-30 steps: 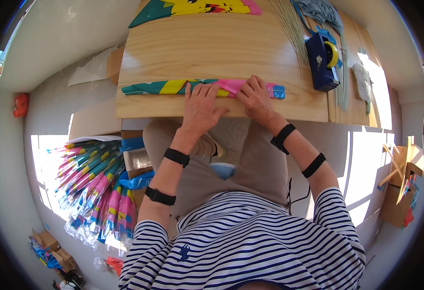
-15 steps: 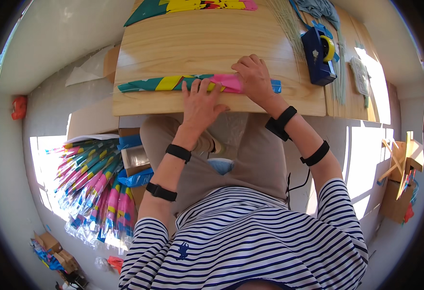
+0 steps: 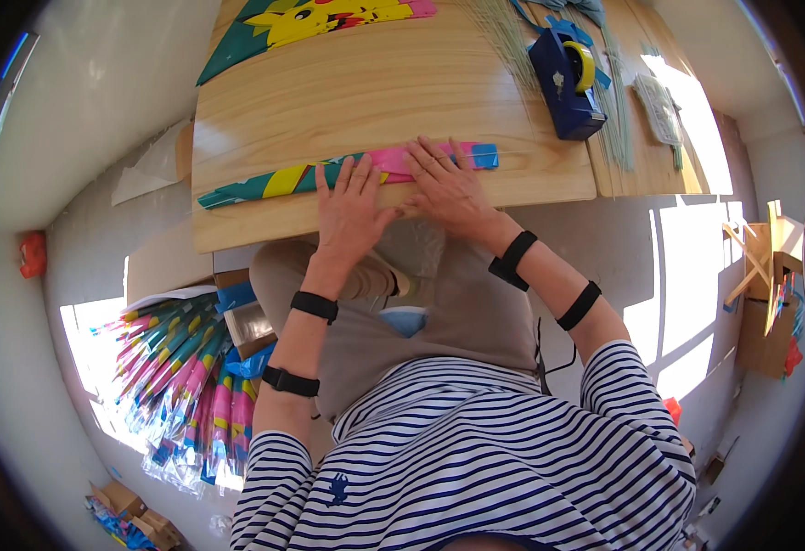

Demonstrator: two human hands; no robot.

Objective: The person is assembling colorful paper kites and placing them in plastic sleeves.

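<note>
A long, narrow rolled-up kite (image 3: 283,181) lies across the near part of the wooden table (image 3: 365,101). It is green, yellow and pink, with a blue piece at its right end. My left hand (image 3: 347,211) rests on its middle, fingers stretched out near the yellow and green part. Over the pink part my right hand (image 3: 448,188) lies flat with its fingers extended. Both palms face down, and neither hand is closed round the roll. At the table's far edge is another kite (image 3: 320,23), spread flatter, with a yellow cartoon figure.
A dark blue tape dispenser (image 3: 554,87) with a yellow core stands at the far right. Beside it lie thin pale rods (image 3: 615,119) and a clear plastic box (image 3: 657,108). Down on the left, many rolled kites in clear bags (image 3: 182,354) are piled next to an open carton (image 3: 255,326).
My right hand has come down from a bent-finger grip near the right end to lie flat on the pink part. The whole view has shifted slightly.
</note>
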